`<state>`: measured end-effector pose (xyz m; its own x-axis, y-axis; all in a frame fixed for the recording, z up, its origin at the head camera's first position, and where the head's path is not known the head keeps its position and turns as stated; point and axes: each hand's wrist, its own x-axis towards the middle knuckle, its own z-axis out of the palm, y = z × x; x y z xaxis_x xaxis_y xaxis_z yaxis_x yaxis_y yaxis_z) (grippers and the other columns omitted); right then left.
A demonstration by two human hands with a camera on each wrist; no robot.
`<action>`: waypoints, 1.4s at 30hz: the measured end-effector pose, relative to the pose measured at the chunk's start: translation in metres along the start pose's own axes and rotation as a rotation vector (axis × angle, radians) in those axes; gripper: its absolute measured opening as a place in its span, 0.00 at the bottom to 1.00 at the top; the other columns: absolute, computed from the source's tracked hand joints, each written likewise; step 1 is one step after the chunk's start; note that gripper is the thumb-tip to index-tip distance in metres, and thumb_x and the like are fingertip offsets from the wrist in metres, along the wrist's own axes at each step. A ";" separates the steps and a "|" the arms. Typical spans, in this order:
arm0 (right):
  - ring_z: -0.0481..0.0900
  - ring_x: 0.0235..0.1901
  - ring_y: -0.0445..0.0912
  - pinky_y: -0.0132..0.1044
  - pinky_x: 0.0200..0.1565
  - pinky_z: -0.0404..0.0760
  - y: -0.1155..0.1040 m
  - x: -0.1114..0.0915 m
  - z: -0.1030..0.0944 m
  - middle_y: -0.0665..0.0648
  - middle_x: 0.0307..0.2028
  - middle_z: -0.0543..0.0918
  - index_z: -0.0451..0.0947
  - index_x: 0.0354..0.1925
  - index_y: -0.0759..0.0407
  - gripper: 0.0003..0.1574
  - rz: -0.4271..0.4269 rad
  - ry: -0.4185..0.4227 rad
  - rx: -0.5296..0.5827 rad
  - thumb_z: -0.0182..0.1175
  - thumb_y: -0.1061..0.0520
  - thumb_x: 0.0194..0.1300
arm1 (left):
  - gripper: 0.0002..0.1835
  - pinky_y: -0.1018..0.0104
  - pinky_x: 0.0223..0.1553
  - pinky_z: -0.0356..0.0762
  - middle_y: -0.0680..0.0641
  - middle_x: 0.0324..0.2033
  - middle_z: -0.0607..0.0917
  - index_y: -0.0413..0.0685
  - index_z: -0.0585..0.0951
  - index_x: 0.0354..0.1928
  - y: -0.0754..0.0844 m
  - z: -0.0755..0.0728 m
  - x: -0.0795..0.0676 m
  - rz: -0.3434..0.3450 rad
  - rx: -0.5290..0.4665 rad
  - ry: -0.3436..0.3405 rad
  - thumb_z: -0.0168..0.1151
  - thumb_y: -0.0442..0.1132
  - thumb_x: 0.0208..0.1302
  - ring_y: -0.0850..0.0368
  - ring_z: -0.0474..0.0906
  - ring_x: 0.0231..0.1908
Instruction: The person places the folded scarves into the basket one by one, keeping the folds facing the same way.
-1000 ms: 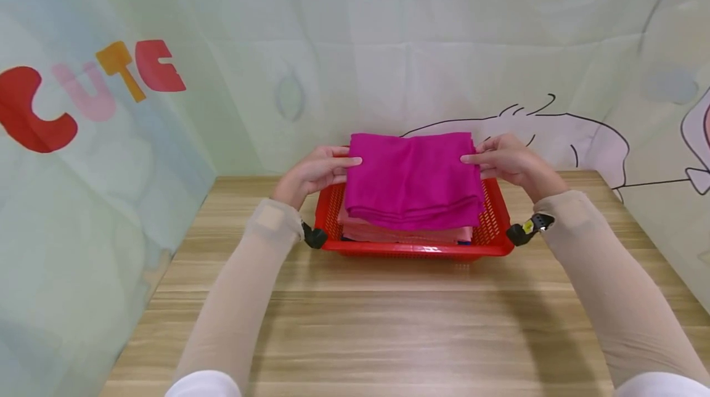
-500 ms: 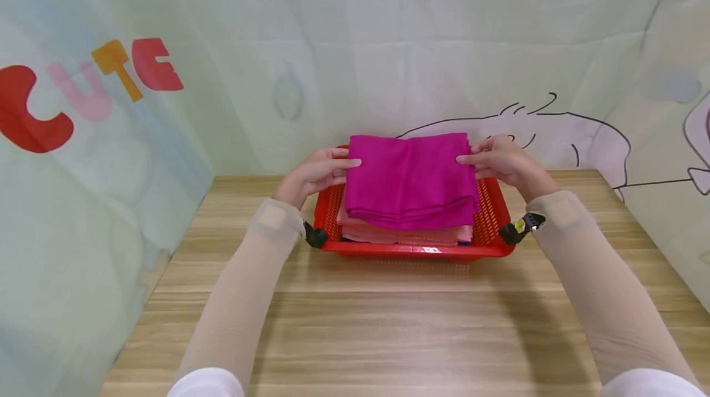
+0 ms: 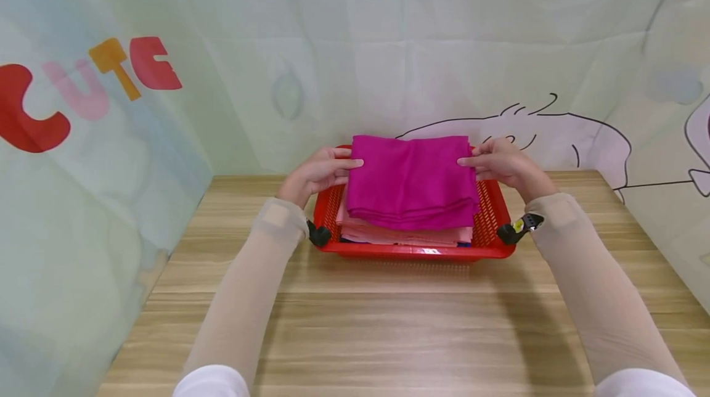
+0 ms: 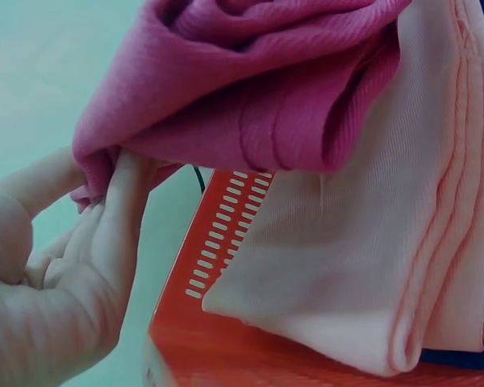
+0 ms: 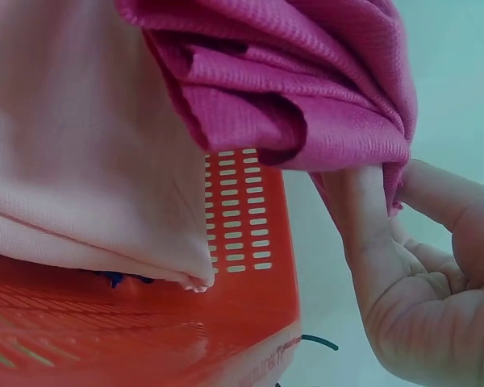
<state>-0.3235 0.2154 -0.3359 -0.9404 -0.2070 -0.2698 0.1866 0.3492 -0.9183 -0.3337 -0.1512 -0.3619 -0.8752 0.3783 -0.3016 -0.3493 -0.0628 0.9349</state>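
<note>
A folded magenta cloth (image 3: 412, 178) is held by its two sides over a red plastic basket (image 3: 416, 251). At its left edge, my left hand (image 3: 320, 172) pinches the layers, thumb on top and fingers beneath. My right hand (image 3: 507, 164) grips the opposite edge the same way. Under the magenta cloth a folded pink cloth (image 4: 339, 242) lies in the basket, with a bit of dark blue cloth (image 4: 460, 357) showing below it. Both wrist views show the magenta layers raised above the pink cloth, their folds hanging between thumb and fingers.
The basket stands on a wood-grain table (image 3: 421, 329) near its back edge. Behind it hangs a printed curtain (image 3: 355, 64), which also runs along the left and right sides. A small black wrist camera (image 3: 318, 234) sits near the basket's left rim, another (image 3: 507, 233) near its right.
My right hand has shifted slightly left, bringing the magenta cloth's right edge with it. The cloth has sunk a little. Both hands keep hold of it.
</note>
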 end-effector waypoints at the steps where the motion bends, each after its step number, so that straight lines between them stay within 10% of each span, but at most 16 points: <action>1: 0.84 0.27 0.43 0.33 0.36 0.86 0.001 0.000 0.000 0.52 0.26 0.83 0.74 0.32 0.63 0.13 0.001 -0.001 -0.001 0.65 0.57 0.68 | 0.27 0.63 0.44 0.85 0.47 0.39 0.87 0.36 0.69 0.69 0.000 0.000 0.000 0.000 -0.001 0.000 0.60 0.33 0.71 0.55 0.86 0.35; 42: 0.83 0.25 0.42 0.38 0.38 0.87 0.009 0.008 0.019 0.54 0.29 0.78 0.66 0.38 0.67 0.16 0.033 0.029 -0.079 0.65 0.60 0.68 | 0.25 0.56 0.51 0.82 0.44 0.44 0.86 0.37 0.72 0.67 -0.005 -0.001 0.005 -0.029 0.062 0.071 0.63 0.32 0.69 0.53 0.86 0.36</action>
<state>-0.3235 0.1993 -0.3522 -0.9422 -0.1679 -0.2899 0.1955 0.4270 -0.8828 -0.3365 -0.1498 -0.3677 -0.8871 0.3129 -0.3392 -0.3555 0.0052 0.9346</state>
